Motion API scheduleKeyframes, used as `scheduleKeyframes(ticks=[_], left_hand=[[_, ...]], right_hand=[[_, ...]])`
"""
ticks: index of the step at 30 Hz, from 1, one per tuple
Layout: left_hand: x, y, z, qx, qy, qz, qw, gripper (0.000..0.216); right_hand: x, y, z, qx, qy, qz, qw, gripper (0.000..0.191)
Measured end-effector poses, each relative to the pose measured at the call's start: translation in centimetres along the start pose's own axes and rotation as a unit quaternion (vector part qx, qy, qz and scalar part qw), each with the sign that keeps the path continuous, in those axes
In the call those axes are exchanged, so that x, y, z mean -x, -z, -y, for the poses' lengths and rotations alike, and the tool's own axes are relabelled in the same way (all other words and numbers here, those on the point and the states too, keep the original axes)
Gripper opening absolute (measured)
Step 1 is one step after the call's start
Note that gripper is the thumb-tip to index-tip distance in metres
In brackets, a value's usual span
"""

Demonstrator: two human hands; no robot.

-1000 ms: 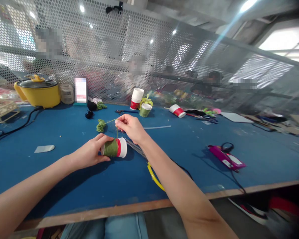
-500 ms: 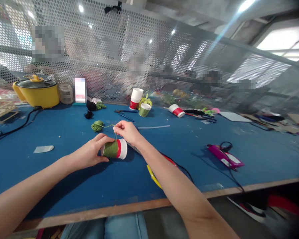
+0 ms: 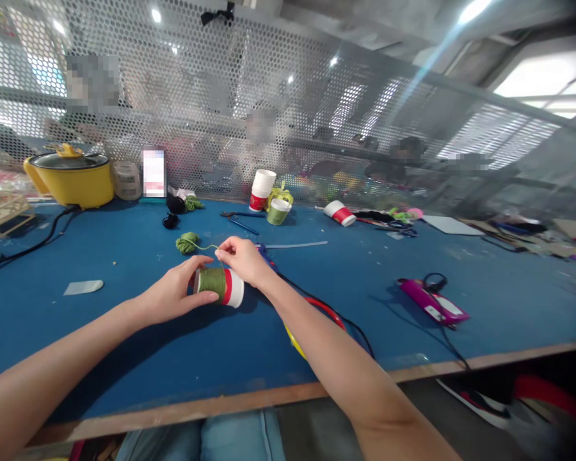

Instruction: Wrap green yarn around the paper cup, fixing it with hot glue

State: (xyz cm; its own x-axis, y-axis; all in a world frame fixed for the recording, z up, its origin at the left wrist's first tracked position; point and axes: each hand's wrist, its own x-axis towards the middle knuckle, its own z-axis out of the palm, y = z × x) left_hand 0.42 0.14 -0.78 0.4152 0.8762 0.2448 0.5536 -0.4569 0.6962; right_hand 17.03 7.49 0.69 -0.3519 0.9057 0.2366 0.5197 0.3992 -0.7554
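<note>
- The paper cup point(image 3: 213, 285) lies on its side above the blue table point(image 3: 182, 378), near its front edge; whether it touches cannot be told.
- Its long axis runs nearly left to right, the wider white end pointing right, the narrower end left.
- The left hand point(image 3: 173, 291) curls around the narrower end, thumb in front.
- The right hand point(image 3: 244, 259), fingertips pinched together, grips the green strand point(image 3: 204, 248) above the cup.
- Beyond lies the yarn ball point(image 3: 187, 242).
</note>
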Motion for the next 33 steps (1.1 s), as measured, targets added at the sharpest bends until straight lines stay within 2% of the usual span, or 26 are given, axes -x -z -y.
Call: scheduleKeyframes(ticks=[3, 6, 13, 18, 33], left_hand=[[-0.1, -0.1, 0.1, 0.024, 0.047, 0.008, 0.999, 0.056], [-0.1, 0.0, -0.1, 0.045, 0.051, 0.02, 0.998, 0.052], [-0.1, 0.2, -0.6, 0.103, -0.025, -0.025, 0.994, 0.044], [0.0, 0.2, -1.0, 0.08, -0.085, -0.064, 0.991, 0.042], [0.2, 0.5, -1.0, -0.025, -0.153, -0.058, 0.986, 0.041]], right_hand=[[0.2, 0.0, 0.1, 0.006, 0.002, 0.001, 1.0, 0.004], [0.4, 0.2, 0.5, 0.008, 0.006, 0.0, 1.0, 0.005], [1.6, 1.7, 2.4, -0.016, 0.03, -0.018, 0.999, 0.007], [2.4, 2.4, 3.2, -0.011, 0.064, -0.048, 0.997, 0.006], [2.5, 2.6, 3.2, 0.017, 0.071, -0.02, 0.997, 0.007]])
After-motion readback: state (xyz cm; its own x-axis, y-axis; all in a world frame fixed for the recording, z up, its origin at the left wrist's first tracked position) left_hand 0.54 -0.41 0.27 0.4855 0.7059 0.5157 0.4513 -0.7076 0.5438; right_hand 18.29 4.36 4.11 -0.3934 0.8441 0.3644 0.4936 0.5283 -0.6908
